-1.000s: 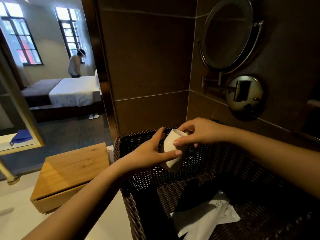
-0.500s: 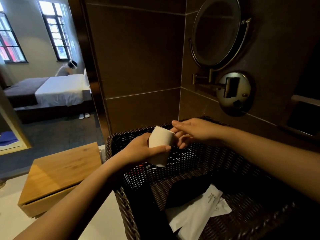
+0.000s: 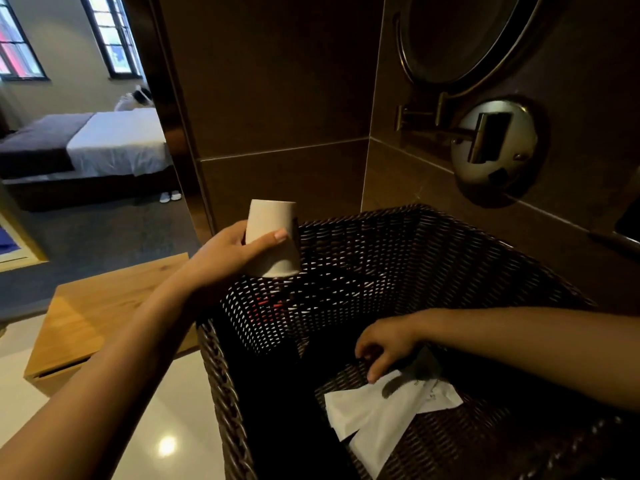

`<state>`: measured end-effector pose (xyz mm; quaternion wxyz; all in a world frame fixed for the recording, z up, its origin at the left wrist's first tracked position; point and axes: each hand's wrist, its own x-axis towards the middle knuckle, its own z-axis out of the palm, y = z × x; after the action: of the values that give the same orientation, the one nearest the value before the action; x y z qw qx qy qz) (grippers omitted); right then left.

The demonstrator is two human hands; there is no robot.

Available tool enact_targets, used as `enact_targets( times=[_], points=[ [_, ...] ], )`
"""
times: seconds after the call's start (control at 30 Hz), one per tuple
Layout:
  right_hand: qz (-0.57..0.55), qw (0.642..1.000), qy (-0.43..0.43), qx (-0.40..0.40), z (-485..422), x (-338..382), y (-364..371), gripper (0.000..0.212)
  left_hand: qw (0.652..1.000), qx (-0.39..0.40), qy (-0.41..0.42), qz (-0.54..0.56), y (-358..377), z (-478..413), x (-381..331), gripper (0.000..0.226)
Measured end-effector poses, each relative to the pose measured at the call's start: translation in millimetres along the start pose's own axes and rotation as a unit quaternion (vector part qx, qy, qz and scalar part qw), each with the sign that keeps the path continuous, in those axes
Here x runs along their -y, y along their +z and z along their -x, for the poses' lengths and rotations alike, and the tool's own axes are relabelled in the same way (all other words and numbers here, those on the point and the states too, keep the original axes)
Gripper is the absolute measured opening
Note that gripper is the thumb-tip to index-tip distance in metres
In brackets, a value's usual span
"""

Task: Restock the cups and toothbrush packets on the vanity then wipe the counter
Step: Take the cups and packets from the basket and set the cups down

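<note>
Small dark print is seen on the white packets (image 3: pixel 388 415) lying in the wicker basket (image 3: pixel 346 258), near their right end, but it is too small and blurred to be read. No other text, label, brand or number can be made out.

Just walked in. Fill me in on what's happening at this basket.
A person is pulling supplies from a dark wicker basket on the pale counter. The left hand holds a white cup upside down, above the basket's left rim. The right hand reaches down inside, fingertips at the white packets on the bottom, not yet gripping one. Nothing shows set out on the counter yet.
</note>
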<state>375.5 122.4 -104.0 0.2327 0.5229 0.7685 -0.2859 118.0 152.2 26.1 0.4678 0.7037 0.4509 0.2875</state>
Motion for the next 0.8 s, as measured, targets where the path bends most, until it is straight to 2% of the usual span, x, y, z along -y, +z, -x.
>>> enact_targets(
  times=[0.07, 0.17, 0.23, 0.33, 0.43, 0.6, 0.67, 0.8],
  points=[
    [0.024, 1.0, -0.003, 0.015, -12, -6, 10, 0.066, 1.0, 0.006, -0.017, -0.001, 0, -2, 1, 0.015],
    [0.045, 0.998, -0.008, 0.043, -24, -15, 23, 0.07, 0.999, 0.0, -0.039, -0.001, -1, -6, 4, 0.017],
    [0.05, 0.997, -0.013, 0.054, -31, -19, 31, 0.071, 0.999, -0.009, -0.046, 0.024, -2, -6, 2, 0.029],
    [0.054, 0.997, -0.022, 0.043, -35, -22, 40, 0.069, 0.997, -0.016, -0.066, 0.046, -4, -8, 4, 0.059],
    [0.049, 0.998, -0.02, 0.019, -39, -28, 50, 0.061, 0.992, -0.023, -0.079, 0.095, -2, -6, 4, 0.069],
    [0.058, 0.998, -0.019, 0.018, -41, -32, 56, 0.048, 0.993, -0.032, -0.078, 0.081, -6, -9, 7, 0.103],
    [0.068, 0.997, -0.019, 0.026, -42, -31, 57, 0.045, 0.994, -0.023, -0.069, 0.085, -7, -10, 8, 0.108],
    [0.057, 0.997, -0.025, 0.036, -44, -28, 55, 0.038, 0.992, -0.022, -0.069, 0.101, -5, -13, 9, 0.101]
  ],
)
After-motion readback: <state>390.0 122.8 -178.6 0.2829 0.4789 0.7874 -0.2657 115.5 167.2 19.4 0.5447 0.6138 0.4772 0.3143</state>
